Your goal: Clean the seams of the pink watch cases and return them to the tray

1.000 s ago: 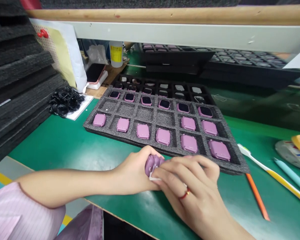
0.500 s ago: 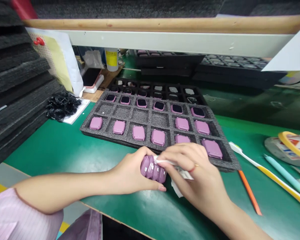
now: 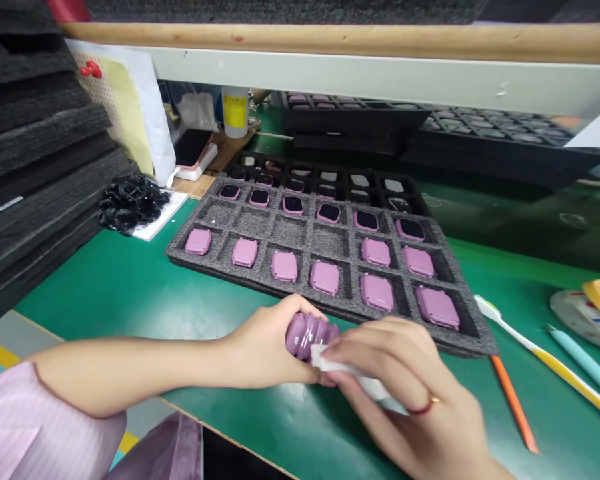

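My left hand [image 3: 275, 343] is wrapped round a small row of glossy purple watch cases [image 3: 307, 337], held side by side above the green table. My right hand [image 3: 405, 387] pinches a folded white wipe [image 3: 330, 360], its end against the lower side of these cases. Part of the wipe is hidden under my right fingers. Just beyond my hands lies a grey foam tray [image 3: 260, 283] with square compartments. Purple watch cases [image 3: 325, 277] lie in its front compartments, and dark-faced ones [image 3: 329, 212] in the row behind. Several compartments in the middle row hold nothing.
Foam trays [image 3: 30, 147] are stacked at the left beside a heap of black rings [image 3: 133, 203]. To the right lie an orange stick [image 3: 514, 403], a toothbrush [image 3: 545, 357] and a light-blue pen [image 3: 585, 360]. A shelf edge [image 3: 330, 70] crosses above; a bottle [image 3: 235, 112] stands behind.
My right hand has moved the wipe from the top of the held cases down to their lower side. My left hand keeps its grip, its thumb drawn in. The view has shifted slightly.
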A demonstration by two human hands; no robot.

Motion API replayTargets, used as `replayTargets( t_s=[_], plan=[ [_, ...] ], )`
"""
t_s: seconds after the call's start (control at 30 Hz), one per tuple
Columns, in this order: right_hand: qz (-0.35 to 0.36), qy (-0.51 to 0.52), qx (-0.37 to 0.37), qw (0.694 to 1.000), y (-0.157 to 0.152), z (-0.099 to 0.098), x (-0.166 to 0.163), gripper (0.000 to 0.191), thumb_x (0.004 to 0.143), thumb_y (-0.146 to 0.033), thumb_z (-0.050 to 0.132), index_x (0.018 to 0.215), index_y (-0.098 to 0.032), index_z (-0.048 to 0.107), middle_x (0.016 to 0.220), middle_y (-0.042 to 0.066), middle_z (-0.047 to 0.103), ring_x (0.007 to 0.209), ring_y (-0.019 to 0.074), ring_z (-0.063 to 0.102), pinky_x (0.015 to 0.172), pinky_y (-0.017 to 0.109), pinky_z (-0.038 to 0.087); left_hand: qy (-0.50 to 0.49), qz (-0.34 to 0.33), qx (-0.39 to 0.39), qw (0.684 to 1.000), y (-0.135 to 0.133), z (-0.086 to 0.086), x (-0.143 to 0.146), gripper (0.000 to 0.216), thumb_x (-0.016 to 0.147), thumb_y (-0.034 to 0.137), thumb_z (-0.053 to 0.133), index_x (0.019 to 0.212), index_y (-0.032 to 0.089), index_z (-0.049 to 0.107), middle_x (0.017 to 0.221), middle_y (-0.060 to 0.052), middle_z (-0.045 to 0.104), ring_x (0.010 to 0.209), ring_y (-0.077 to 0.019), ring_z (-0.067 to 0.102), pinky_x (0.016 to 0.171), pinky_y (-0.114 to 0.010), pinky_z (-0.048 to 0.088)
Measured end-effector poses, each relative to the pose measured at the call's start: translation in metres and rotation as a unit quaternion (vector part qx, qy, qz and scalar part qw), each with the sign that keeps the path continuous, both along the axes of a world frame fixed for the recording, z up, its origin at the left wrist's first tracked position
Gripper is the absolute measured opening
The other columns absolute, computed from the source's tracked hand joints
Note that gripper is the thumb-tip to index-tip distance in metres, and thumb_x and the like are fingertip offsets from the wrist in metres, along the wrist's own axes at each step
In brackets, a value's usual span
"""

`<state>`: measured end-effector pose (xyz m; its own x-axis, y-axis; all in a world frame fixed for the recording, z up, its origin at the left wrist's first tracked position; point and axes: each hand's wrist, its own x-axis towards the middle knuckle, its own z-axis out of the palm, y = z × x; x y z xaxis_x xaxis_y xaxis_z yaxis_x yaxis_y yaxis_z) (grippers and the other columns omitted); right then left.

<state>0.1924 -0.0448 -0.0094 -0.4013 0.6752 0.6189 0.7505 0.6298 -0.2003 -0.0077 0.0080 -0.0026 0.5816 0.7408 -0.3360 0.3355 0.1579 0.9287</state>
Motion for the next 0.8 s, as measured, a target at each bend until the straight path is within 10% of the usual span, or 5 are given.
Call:
replayTargets(
  t_s=[0.3,0.8],
  plan=[
    [0.043,0.047,-0.020,0.998,0.007,0.007,-0.022,0.012,0.091,-0.008,0.063,0.100,-0.017,0.065,0.091,0.006,0.071,0.088,0.0195,0.059,0.082,0.036,0.044,0.008,-0.010,0.014,1.000,-0.001,-0.002,-0.001,0.053,0.063,0.033,0.085,0.105,0.024,0.053,0.091,0.003,0.066,0.079,-0.0163,0.058,0.065,-0.026,0.043],
    [0.000,0.068,-0.021,0.998,0.002,0.005,-0.034,0.009,0.096,-0.022,0.060,0.093,-0.021,0.068,0.091,0.001,0.074,0.087,0.0136,0.063,0.080,0.032,0.046,-0.001,0.023,0.066,0.998,0.000,-0.011,-0.003,0.045,0.067,0.038,0.083,0.099,0.022,0.057,0.084,0.003,0.066,0.075,-0.0146,0.059,0.068,-0.025,0.047]
  ],
)
